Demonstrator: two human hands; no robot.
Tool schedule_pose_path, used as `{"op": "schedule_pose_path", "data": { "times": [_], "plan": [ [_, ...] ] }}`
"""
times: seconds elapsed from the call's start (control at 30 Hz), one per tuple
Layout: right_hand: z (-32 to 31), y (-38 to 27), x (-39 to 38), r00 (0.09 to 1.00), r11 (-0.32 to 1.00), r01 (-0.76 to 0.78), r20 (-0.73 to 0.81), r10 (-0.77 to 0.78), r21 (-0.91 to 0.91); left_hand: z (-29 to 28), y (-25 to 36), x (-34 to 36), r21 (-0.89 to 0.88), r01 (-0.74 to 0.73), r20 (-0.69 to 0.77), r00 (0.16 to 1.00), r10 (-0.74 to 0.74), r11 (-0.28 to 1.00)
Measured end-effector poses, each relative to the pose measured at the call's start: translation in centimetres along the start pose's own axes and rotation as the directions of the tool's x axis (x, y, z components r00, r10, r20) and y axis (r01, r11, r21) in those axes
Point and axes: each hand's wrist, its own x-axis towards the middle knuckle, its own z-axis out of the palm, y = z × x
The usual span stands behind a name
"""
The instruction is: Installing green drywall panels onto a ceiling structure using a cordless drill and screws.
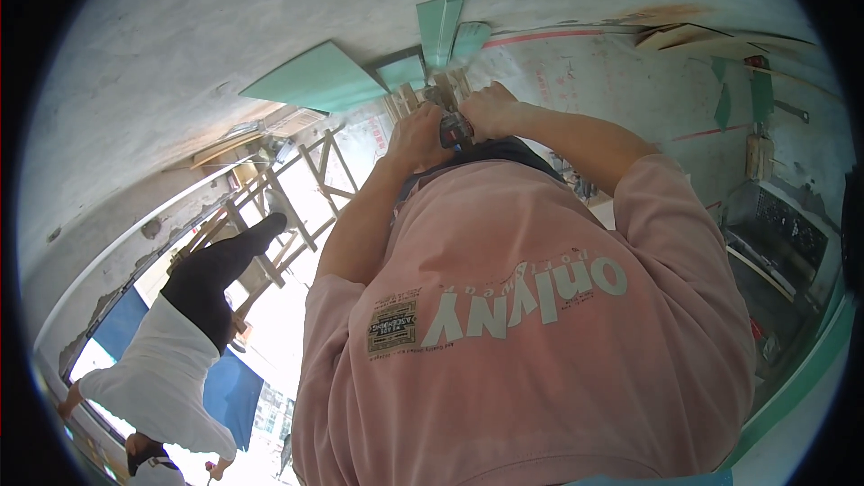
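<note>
In front of my waist, my left hand (pixel 417 137) is closed, its fingers curled beside a black and red power tool (pixel 456 131) that looks like a cordless drill. On the tool's other side, my right hand (pixel 490 112) is bent into a fist close against it. What either hand grips is hidden by the fingers and too small to tell. Just beyond both hands stand several narrow wooden strips (pixel 402 104), partly covered by the hands. Both forearms are bent inward from my pink T-shirt (pixel 531 378).
Green boards (pixel 319 79) lie beyond the hands. To the left are a wooden frame (pixel 310 171) and another person in a white top (pixel 171 360). On the right are a handsaw (pixel 792 111), a dark perforated panel (pixel 787 225) and brown sheets (pixel 688 38).
</note>
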Motion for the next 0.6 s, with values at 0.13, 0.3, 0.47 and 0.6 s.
{"op": "schedule_pose_path", "data": {
  "times": [0.13,0.3,0.47,0.6],
  "plan": [
    [1.3,0.3,0.0,0.991,1.0,0.002,-0.131,-0.006,-0.029,-0.6,0.6,0.1,-0.009,0.022,0.01,1.0,-0.021,1.0],
    [4.3,0.6,0.3,0.927,0.993,-0.009,-0.374,-0.037,-0.12,0.0,0.5,0.1,0.004,0.007,0.001,1.0,-0.007,1.0],
    [1.3,0.6,0.4,0.991,0.997,0.007,-0.134,0.003,0.078,0.2,-0.1,0.2,-0.041,0.0,-0.112,0.994,-0.004,0.999],
    [-1.2,0.7,0.1,0.987,0.991,0.078,-0.151,-0.062,0.105,-0.8,-1.1,0.2,-0.053,0.019,-0.076,0.997,-0.023,0.998]
  ]
}}
